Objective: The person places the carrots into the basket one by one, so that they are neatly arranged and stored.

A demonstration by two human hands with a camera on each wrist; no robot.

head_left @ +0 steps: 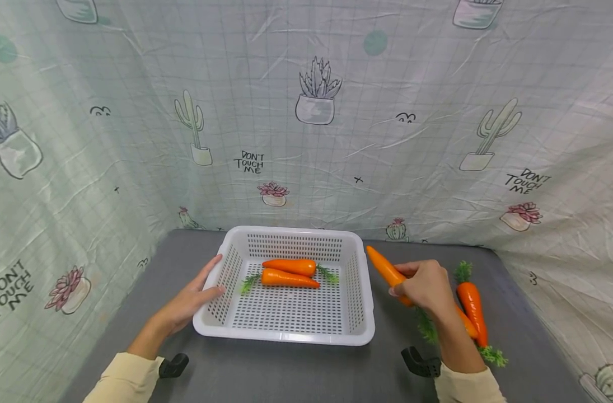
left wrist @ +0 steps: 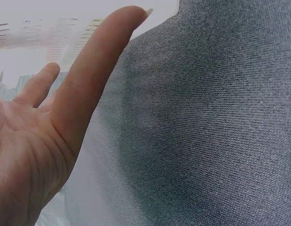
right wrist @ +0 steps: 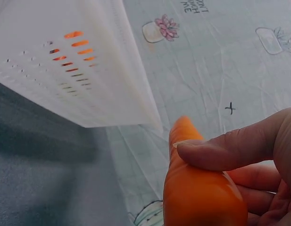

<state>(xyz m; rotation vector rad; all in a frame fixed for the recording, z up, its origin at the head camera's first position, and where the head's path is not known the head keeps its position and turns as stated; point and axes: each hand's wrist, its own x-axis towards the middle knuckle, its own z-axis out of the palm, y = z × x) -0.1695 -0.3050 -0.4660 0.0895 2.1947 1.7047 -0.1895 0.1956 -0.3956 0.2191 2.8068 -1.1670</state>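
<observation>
A white plastic basket (head_left: 284, 338) with slotted walls stands on the dark grey table. Inside lie two orange carrots with green tops, the back one (head_left: 288, 266) and the front one (head_left: 289, 278), side by side. My left hand (head_left: 189, 302) rests against the basket's left side, its thumb (left wrist: 91, 70) and fingers extended. To the right of the basket, my right hand (head_left: 427, 285) grips a carrot (head_left: 384, 267) by its thick part, tip pointing up and to the left. The right wrist view shows the thumb pressed on this carrot (right wrist: 197, 197), apart from the basket wall.
Right of my right hand lies another carrot (head_left: 471, 308), with one more carrot (head_left: 466, 323) partly hidden behind my forearm. A pale printed curtain (head_left: 316, 168) with plant drawings encloses the table (head_left: 286, 369) at the back and sides.
</observation>
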